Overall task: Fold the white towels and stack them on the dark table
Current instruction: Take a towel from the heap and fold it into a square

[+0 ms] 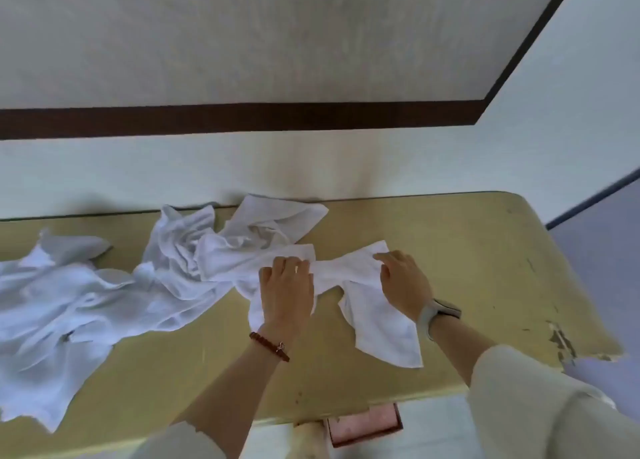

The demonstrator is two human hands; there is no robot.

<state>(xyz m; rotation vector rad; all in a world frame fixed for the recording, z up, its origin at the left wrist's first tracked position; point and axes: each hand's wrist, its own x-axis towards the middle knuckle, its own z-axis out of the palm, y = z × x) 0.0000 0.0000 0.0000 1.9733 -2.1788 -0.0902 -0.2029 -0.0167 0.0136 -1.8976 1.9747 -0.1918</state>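
A small white towel (374, 316) lies crumpled on the yellowish table (467, 251), bunched in its middle. My left hand (285, 290) presses down on its left part with fingers curled into the cloth. My right hand (403, 280) pinches the towel's upper right edge. To the left of my hands a heap of unfolded white towels (194, 247) reaches back to the wall. A larger spread of white cloth (52, 306) covers the table's left end.
The table stands against a pale wall (311, 161) with a dark band. Its right front corner (568, 344) is chipped. Below the front edge sits a pinkish box (363, 424) on the floor.
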